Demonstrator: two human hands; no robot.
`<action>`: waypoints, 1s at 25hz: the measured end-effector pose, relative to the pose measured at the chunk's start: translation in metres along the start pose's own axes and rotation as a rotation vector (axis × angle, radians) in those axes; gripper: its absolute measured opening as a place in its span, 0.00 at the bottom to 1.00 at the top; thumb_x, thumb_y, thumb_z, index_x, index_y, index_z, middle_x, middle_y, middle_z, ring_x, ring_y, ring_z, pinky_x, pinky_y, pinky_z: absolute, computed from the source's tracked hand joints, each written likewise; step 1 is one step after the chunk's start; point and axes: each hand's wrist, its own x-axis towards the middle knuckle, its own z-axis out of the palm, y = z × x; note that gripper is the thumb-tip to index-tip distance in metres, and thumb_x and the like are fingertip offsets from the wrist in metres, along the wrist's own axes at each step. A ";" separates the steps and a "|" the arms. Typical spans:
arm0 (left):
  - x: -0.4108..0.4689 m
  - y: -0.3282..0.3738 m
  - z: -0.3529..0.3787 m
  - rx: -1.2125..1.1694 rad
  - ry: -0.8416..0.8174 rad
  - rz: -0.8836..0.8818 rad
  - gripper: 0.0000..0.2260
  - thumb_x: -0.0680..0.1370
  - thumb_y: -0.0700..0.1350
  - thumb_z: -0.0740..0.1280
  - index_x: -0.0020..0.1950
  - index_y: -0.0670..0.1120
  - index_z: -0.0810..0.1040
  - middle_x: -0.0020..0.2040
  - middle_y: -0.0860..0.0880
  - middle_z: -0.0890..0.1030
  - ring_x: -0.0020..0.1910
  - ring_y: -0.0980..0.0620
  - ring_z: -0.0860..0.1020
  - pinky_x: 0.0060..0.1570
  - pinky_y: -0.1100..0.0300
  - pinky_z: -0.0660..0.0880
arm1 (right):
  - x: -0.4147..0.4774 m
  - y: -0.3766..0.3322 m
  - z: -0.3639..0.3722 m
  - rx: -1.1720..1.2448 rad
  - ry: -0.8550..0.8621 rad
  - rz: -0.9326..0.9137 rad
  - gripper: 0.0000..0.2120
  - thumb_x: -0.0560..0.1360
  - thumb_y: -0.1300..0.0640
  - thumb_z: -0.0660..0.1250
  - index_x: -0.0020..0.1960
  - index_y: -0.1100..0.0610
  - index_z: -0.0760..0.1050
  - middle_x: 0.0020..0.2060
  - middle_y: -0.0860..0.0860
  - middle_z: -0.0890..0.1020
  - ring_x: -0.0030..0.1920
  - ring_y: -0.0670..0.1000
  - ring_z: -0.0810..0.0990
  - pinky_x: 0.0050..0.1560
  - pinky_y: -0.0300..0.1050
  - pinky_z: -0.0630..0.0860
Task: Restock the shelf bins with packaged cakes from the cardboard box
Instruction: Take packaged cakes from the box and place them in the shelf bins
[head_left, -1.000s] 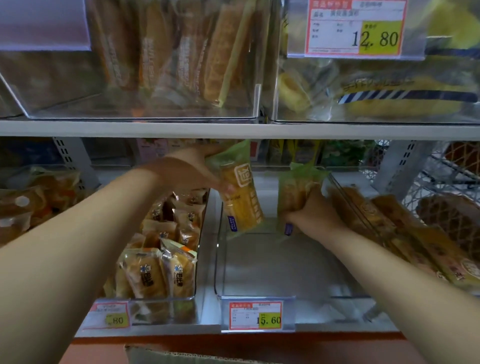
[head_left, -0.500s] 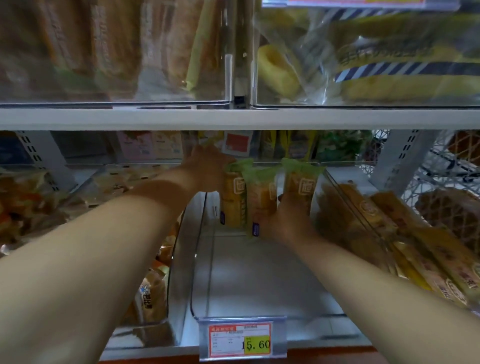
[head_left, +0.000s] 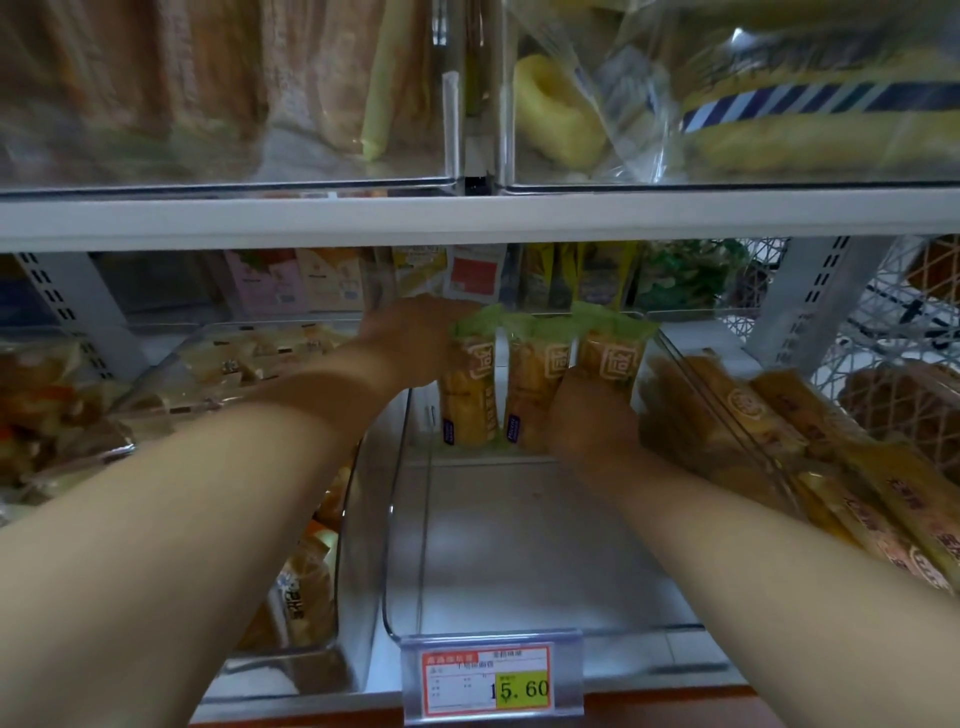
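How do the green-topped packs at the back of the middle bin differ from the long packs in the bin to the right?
The green-topped packs stand upright, three in a row; the long packs lie flat, piled up. The green-topped packs show a square emblem; the long packs are orange-brown with a round one. The left hand and right hand are on the green-topped packs; neither touches the long packs. Both kinds sit in clear bins.

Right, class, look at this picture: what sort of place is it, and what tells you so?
Most likely a shop or supermarket bakery aisle: a price tag reading 15.60 is clipped to a clear bin, wrapped cakes stand at its back, and the white shelf above carries more packaged bread.
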 end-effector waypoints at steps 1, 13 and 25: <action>0.001 -0.001 0.000 -0.004 -0.017 0.007 0.34 0.76 0.62 0.67 0.78 0.61 0.56 0.78 0.51 0.62 0.74 0.46 0.64 0.70 0.51 0.66 | 0.001 0.001 0.001 0.014 -0.002 -0.004 0.23 0.74 0.38 0.66 0.54 0.57 0.76 0.48 0.54 0.80 0.50 0.56 0.81 0.42 0.45 0.74; -0.124 0.030 -0.046 -0.144 0.085 -0.042 0.33 0.76 0.57 0.69 0.77 0.60 0.59 0.76 0.50 0.64 0.73 0.47 0.66 0.69 0.51 0.67 | -0.064 0.002 -0.063 0.107 -0.116 -0.095 0.21 0.75 0.34 0.60 0.36 0.51 0.73 0.31 0.49 0.76 0.32 0.48 0.76 0.32 0.43 0.67; -0.363 0.025 0.122 -0.092 -0.521 0.124 0.23 0.78 0.55 0.65 0.72 0.55 0.68 0.66 0.51 0.75 0.64 0.51 0.74 0.62 0.55 0.72 | -0.279 0.027 0.020 -0.302 -0.985 -0.424 0.21 0.77 0.44 0.65 0.68 0.49 0.72 0.62 0.51 0.79 0.60 0.52 0.77 0.57 0.42 0.72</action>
